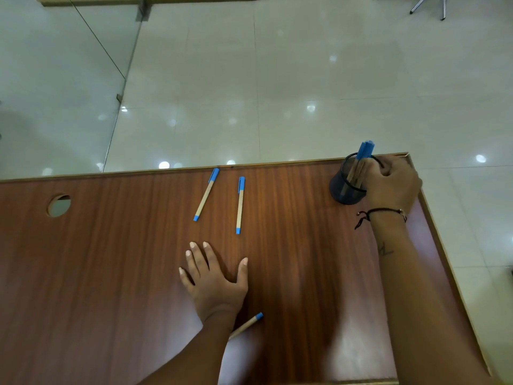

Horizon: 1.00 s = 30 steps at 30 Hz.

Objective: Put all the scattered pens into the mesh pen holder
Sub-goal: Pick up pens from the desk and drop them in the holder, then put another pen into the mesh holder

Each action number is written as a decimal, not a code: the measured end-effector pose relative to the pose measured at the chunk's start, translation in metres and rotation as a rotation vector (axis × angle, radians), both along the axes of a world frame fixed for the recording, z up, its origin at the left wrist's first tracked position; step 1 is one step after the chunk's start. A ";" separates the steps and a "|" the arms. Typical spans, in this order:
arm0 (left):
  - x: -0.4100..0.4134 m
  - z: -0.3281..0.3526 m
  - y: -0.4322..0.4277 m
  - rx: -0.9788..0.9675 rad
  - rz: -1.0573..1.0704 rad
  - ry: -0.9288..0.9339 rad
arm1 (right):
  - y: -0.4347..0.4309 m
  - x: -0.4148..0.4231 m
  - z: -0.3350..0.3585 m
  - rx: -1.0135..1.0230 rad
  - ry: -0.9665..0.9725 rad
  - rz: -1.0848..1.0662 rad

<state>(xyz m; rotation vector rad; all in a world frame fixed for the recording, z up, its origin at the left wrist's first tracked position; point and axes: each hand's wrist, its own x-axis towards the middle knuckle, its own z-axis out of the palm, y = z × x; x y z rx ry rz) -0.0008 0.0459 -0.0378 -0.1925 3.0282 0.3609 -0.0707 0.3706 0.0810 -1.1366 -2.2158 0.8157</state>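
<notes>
A black mesh pen holder (342, 191) stands at the table's far right corner. A bundle of pens (366, 150) with blue caps and tan bodies sticks out of it. My right hand (394, 184) curls over the holder's right rim, its fingers closed on those pens. Two loose pens lie in the middle far part of the table: a slanted pen (206, 195) and an upright pen (240, 205). My left hand (213, 282) rests flat and open just below them. A third pen (247, 325) lies partly under my left wrist.
The brown wooden table (111, 273) has a round cable hole (58, 205) at the far left. Its far edge and right edge border a glossy tiled floor. A chair base (433, 4) stands far off at the top right.
</notes>
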 end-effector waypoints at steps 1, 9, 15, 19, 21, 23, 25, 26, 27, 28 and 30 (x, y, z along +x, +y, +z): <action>0.000 -0.001 0.000 -0.002 0.000 0.000 | -0.009 0.007 0.005 0.012 0.055 -0.024; 0.000 0.000 0.000 0.009 0.001 0.000 | -0.138 0.039 -0.021 -0.313 -0.386 0.375; 0.000 0.000 0.002 0.019 0.006 0.020 | -0.179 -0.032 -0.037 -0.444 -0.439 0.454; -0.001 0.000 0.002 0.012 0.010 0.009 | -0.193 -0.075 -0.048 -0.416 -0.512 0.438; -0.001 0.000 0.002 0.014 0.009 0.012 | -0.195 -0.083 -0.057 -0.410 -0.520 0.428; 0.000 0.000 0.002 0.013 0.009 0.015 | -0.196 -0.087 -0.065 -0.434 -0.511 0.415; 0.000 -0.001 0.001 0.010 0.009 0.015 | -0.195 -0.087 -0.069 -0.492 -0.482 0.417; 0.000 -0.002 0.001 0.012 0.009 0.013 | -0.193 -0.086 -0.069 -0.528 -0.459 0.413; 0.000 -0.002 0.001 0.013 0.010 0.011 | -0.192 -0.083 -0.066 -0.558 -0.424 0.404; 0.000 -0.002 0.001 0.013 0.008 0.009 | -0.191 -0.078 -0.063 -0.582 -0.386 0.391; 0.000 -0.003 0.001 0.015 0.004 0.012 | -0.186 -0.067 -0.054 -0.589 -0.300 0.359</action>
